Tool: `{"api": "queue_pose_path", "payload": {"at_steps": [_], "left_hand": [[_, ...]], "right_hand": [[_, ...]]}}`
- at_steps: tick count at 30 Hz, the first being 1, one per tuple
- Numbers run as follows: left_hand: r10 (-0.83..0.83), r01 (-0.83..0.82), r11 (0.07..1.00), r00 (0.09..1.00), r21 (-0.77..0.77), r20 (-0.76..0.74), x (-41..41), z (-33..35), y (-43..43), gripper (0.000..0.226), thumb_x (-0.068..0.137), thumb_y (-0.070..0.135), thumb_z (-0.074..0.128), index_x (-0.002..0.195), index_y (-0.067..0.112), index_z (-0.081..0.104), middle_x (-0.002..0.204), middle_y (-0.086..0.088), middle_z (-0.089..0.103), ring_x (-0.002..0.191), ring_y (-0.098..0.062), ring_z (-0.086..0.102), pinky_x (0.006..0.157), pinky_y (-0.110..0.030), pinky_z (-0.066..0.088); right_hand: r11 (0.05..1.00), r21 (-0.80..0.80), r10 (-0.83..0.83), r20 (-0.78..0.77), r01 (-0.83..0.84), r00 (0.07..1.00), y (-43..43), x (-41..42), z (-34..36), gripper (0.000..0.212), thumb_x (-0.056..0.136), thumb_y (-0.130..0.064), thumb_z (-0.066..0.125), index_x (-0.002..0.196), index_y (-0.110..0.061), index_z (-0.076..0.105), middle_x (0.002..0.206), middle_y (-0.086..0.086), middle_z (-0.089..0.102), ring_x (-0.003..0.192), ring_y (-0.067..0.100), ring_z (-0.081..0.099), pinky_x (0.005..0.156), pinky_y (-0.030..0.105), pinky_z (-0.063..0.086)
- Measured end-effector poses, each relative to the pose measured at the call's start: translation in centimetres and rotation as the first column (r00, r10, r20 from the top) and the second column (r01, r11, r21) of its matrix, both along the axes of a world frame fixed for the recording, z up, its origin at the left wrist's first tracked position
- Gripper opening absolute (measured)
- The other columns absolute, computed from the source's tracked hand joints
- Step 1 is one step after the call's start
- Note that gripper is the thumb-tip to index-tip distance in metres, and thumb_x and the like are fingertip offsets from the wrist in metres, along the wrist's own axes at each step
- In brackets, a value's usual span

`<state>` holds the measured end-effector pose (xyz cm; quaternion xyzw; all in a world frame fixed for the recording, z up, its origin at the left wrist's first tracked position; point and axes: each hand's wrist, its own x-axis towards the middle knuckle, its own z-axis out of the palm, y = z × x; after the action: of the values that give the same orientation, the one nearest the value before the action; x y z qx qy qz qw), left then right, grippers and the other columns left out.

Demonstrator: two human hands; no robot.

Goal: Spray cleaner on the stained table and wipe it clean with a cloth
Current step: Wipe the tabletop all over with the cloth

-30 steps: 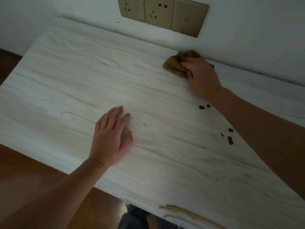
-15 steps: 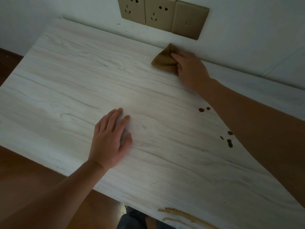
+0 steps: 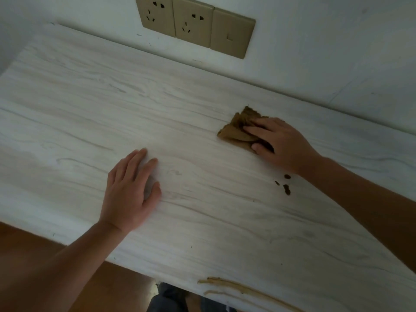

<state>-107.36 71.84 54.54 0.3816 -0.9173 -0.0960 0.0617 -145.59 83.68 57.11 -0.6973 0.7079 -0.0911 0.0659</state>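
A pale counter [image 3: 202, 221] with faint grey wood-grain streaks fills most of the view, its far edge meeting a white wall [image 3: 315, 52]. On that wall, above the counter, sits a row of three tan outlet plates [image 3: 195, 25], two with sockets and one blank. Brown floor [image 3: 27, 244] shows past the counter's near edge. The left hand [image 3: 129, 190] lies palm down on the bare counter near the middle, fingers spread flat and holding nothing. The right hand [image 3: 279, 143] reaches in from the right and presses down on a crumpled brown cloth [image 3: 236, 129], fingers laid over it and the thumb tucked against its near edge; the cloth rests on the counter toward the far side, well apart from the left hand. Long brownish streaks [image 3: 243, 289] mark the near edge of the counter on the right. A small cluster of dark brown spots [image 3: 286, 188] sits on the counter just beside the right wrist, near the cloth but not under it.
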Motion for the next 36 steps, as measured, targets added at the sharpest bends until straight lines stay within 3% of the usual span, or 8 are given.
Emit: {"api": "queue_pose_path", "payload": {"at_steps": [8,12,16,18,22,26,30,36], "left_hand": [[-0.005,0.004,1.0,1.0,0.01,0.024,0.0,0.1,0.0,0.059,0.095,0.044,0.041,0.145,0.013,0.051,0.159,-0.011,0.04,0.15,-0.032,0.032,0.119,-0.049,0.031],[-0.001,0.001,1.0,1.0,0.009,0.019,0.0,0.2,0.1,0.059,0.095,0.044,0.041,0.145,0.013,0.052,0.159,-0.011,0.04,0.15,-0.032,0.033,0.118,-0.049,0.031],[-0.005,0.005,1.0,1.0,0.004,0.011,-0.1,0.3,0.1,0.06,0.095,0.044,0.04,0.144,0.013,0.052,0.158,-0.012,0.041,0.149,-0.033,0.034,0.117,-0.05,0.032],[-0.007,0.007,1.0,1.0,0.002,0.015,-0.1,0.2,0.1,0.06,0.095,0.044,0.04,0.144,0.013,0.052,0.158,-0.012,0.041,0.149,-0.033,0.034,0.117,-0.05,0.032],[-0.003,0.003,1.0,1.0,0.008,0.014,-0.1,0.3,0.2,0.061,0.094,0.045,0.04,0.143,0.013,0.052,0.158,-0.012,0.041,0.149,-0.033,0.034,0.116,-0.051,0.032],[-0.002,0.001,1.0,1.0,0.015,0.017,-0.1,0.3,0.1,0.061,0.093,0.045,0.039,0.144,0.013,0.052,0.159,-0.012,0.041,0.149,-0.033,0.034,0.117,-0.051,0.032],[-0.004,0.004,1.0,1.0,0.01,0.02,-0.1,0.3,0.1,0.061,0.093,0.044,0.04,0.143,0.012,0.052,0.158,-0.012,0.041,0.148,-0.034,0.036,0.116,-0.051,0.033],[-0.002,0.002,1.0,1.0,0.013,0.02,-0.1,0.3,0.2,0.061,0.093,0.044,0.04,0.143,0.012,0.052,0.158,-0.013,0.042,0.148,-0.034,0.035,0.116,-0.052,0.033]], "right_hand": [[0.991,-0.065,0.117,-0.023,-0.118,0.993,-2.1,-0.5,-0.9,0.042,0.097,-0.028,0.059,0.138,-0.02,0.059,0.141,0.007,0.055,0.121,0.028,0.055,0.099,0.044,0.046],[0.975,-0.22,0.004,-0.021,-0.009,1.0,-3.3,-2.1,-0.2,0.029,0.096,-0.017,0.059,0.123,-0.016,0.07,0.122,0.005,0.068,0.102,0.028,0.061,0.083,0.043,0.053],[0.909,-0.365,-0.217,-0.003,0.201,0.976,-4.4,-4.8,2.2,0.029,0.096,-0.017,0.058,0.122,-0.015,0.07,0.117,0.005,0.069,0.098,0.032,0.057,0.084,0.036,0.045],[0.912,-0.314,-0.279,-0.002,0.264,0.96,-4.4,-5.5,2.6,0.033,0.095,-0.022,0.059,0.126,-0.017,0.067,0.122,0.005,0.067,0.104,0.032,0.055,0.089,0.036,0.044],[0.99,-0.095,-0.106,0.03,0.108,0.994,-2.3,-4.1,1.5,0.042,0.095,-0.024,0.063,0.136,-0.02,0.06,0.134,0.002,0.061,0.121,0.026,0.051,0.104,0.038,0.039],[0.944,-0.258,-0.196,0.069,0.207,0.978,-1.4,-4.2,1.5,0.038,0.095,-0.024,0.061,0.132,-0.015,0.062,0.125,0.004,0.065,0.113,0.024,0.052,0.098,0.033,0.042],[0.933,-0.133,-0.321,0.113,0.335,0.94,-1.6,-5.2,-0.2,0.042,0.095,-0.027,0.058,0.136,-0.018,0.06,0.125,0.006,0.065,0.112,0.027,0.055,0.097,0.035,0.04],[0.96,-0.105,-0.246,0.115,0.258,0.962,0.0,-1.0,-0.9,0.047,0.095,-0.032,0.059,0.139,-0.017,0.055,0.123,0.005,0.061,0.105,0.022,0.051,0.087,0.032,0.042]]}}
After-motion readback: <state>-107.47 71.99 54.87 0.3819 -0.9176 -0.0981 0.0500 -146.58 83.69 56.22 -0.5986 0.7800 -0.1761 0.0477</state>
